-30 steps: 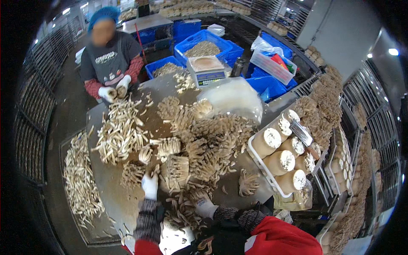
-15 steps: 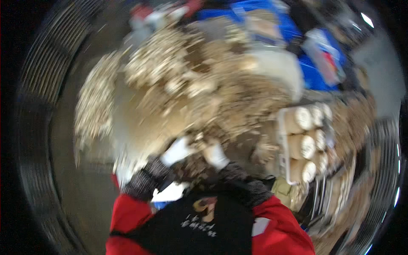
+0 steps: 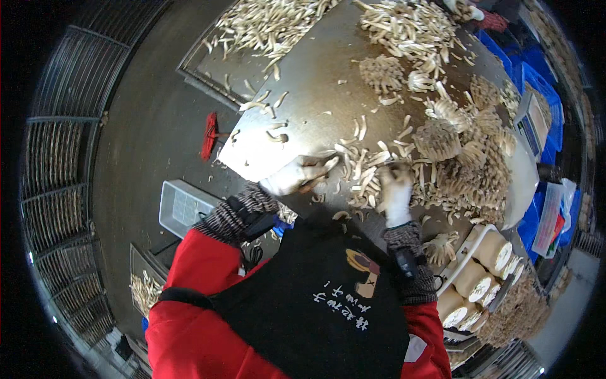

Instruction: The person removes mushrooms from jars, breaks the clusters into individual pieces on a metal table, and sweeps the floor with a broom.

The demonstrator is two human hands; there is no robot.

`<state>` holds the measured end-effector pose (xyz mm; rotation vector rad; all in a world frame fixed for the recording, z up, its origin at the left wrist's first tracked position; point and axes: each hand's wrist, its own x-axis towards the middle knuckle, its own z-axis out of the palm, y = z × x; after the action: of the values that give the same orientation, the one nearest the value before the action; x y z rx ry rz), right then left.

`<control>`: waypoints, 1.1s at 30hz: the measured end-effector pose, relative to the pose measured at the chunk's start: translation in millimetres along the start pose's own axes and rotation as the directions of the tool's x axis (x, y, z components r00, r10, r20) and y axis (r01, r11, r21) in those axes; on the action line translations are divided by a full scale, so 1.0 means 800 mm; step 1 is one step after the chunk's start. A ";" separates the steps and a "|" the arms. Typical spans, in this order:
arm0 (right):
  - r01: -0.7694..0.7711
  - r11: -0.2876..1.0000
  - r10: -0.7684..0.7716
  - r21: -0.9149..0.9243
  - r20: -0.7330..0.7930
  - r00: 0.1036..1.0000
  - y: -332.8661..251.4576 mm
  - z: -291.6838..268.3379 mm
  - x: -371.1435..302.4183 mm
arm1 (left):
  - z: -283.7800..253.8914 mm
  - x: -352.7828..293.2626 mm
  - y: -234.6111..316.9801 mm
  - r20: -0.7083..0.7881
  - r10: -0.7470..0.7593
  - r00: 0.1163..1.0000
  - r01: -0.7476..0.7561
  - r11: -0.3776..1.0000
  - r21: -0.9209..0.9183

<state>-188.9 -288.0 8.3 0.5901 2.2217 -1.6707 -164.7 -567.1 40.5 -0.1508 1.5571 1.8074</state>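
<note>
My left hand (image 3: 293, 179), in a white glove, lies at the near edge of the metal table (image 3: 303, 95) with its fingers closed around a few pale mushroom stems (image 3: 323, 167). My right hand (image 3: 395, 191), also gloved in white, grips a small mushroom clump (image 3: 399, 169) at the edge of a loose heap of cut stems (image 3: 363, 165). Both hands are about a hand's width apart. Red sleeves with knitted cuffs and a black apron fill the lower part of the view.
Whole mushroom clusters (image 3: 457, 158) pile up on the table's right. A tray of pale round-ended cylinders (image 3: 486, 265) stands lower right. Cut stems (image 3: 404, 28) cover the far side. On the floor lie a grey scale (image 3: 182, 206) and a red brush (image 3: 209, 135). Blue crates (image 3: 533, 79) stand far right.
The view has tipped down and swung, so my apron and sleeves now fill the lower part. My hands have come closer together at the table's near edge, among the cut stems.
</note>
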 end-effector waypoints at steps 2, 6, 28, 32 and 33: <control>0.070 0.992 -0.063 0.101 -0.076 0.995 0.050 -0.054 0.032 | -0.017 -0.031 -0.017 0.094 -0.019 0.995 0.005 0.988 0.154; 0.329 0.605 -0.247 -0.726 0.222 0.943 0.034 -0.054 0.005 | -0.042 -0.092 -0.136 0.044 -0.248 0.968 0.219 0.916 0.337; 0.358 0.926 -0.359 0.120 -0.019 0.933 0.013 -0.063 -0.003 | 0.148 0.171 0.020 0.302 0.313 0.901 -0.407 0.852 0.329; 0.062 0.950 -0.125 0.306 0.191 0.974 -0.035 -0.090 -0.048 | 0.136 0.178 0.013 0.314 0.164 0.935 -0.233 0.953 0.195; 0.010 0.978 -0.046 0.210 0.165 0.985 -0.032 -0.093 -0.047 | 0.136 0.175 0.022 0.283 0.080 0.956 -0.144 0.967 0.211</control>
<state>-168.2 -227.8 68.1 0.4481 1.9607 -1.9077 -237.2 -407.0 8.9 0.2918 1.5845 1.6359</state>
